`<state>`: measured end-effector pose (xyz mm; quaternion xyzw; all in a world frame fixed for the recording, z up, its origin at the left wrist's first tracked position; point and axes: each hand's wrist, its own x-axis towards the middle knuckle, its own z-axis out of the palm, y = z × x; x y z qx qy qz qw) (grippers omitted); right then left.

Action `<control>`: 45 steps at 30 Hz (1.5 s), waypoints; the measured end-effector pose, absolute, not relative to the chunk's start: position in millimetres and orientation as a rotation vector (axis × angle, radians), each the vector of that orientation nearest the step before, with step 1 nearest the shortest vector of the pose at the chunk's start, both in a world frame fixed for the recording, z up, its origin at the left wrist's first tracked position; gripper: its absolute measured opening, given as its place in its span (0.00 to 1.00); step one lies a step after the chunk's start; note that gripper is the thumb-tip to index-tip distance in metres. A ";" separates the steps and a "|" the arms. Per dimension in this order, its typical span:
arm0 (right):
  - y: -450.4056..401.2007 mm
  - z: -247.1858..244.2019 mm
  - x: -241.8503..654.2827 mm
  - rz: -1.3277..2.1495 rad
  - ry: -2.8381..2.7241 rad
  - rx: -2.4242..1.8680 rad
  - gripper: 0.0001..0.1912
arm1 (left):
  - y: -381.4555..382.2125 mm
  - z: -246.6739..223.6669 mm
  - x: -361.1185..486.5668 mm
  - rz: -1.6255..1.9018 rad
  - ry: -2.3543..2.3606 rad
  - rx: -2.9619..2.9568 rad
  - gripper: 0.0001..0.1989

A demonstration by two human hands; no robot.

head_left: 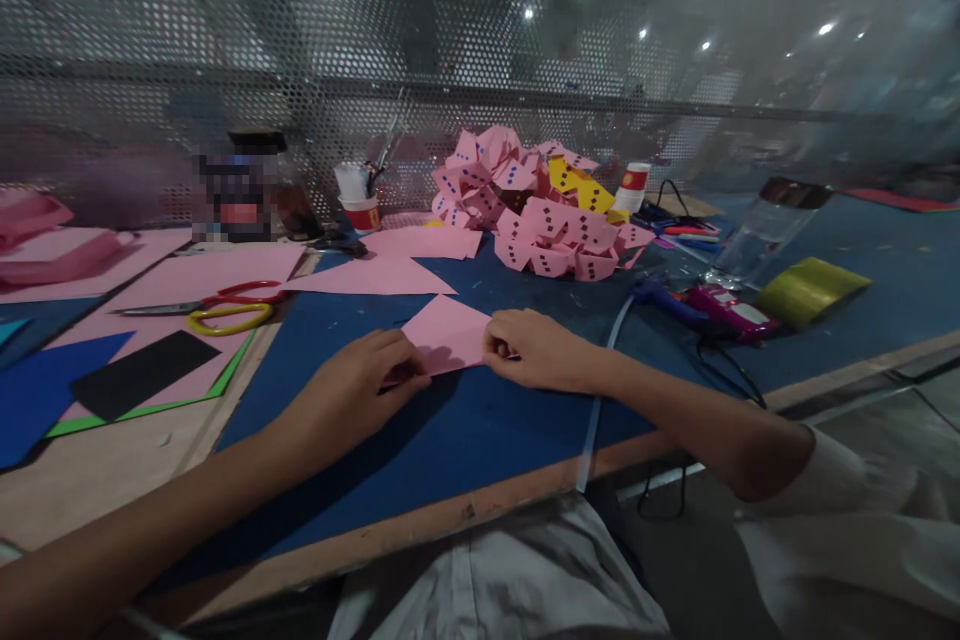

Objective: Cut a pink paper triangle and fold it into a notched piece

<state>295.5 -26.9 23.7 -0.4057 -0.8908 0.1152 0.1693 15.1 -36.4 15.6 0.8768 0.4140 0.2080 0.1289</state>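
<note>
A pink paper sheet (450, 332) with a pointed top edge lies on the blue tabletop between my two hands. My left hand (379, 375) pinches its lower left corner, thumb and fingers together. At the paper's right corner, my right hand (529, 348) is closed with fingers curled over the edge. Just behind, more flat pink sheets (375, 276) are spread out. Past them stand folded pink paper pieces (562, 238) with dark marks, some yellow ones (577, 182) among them.
Red and yellow scissors (229, 308) rest on paper at the left, near a black rectangle (146, 375) and blue paper (45, 390). A magenta glue gun (727, 312), yellow roll (814, 292) and clear cup (769, 230) stand right. A perforated metal screen (450, 40) rises behind.
</note>
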 end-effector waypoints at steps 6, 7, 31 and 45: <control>-26.9 24.2 295.9 0.287 -2.549 -1.133 0.04 | -31.5 6.6 20.5 0.610 1.268 2.583 0.14; -27.0 24.6 295.5 0.283 -2.554 -1.133 0.04 | -31.1 5.3 20.4 0.613 1.264 2.590 0.13; -19.9 21.1 262.9 0.533 -2.444 -1.249 0.10 | -31.4 3.4 28.1 0.681 1.288 2.537 0.12; -22.9 20.1 257.3 0.509 -2.401 -1.281 0.06 | -27.9 -1.3 29.1 0.706 1.348 2.519 0.08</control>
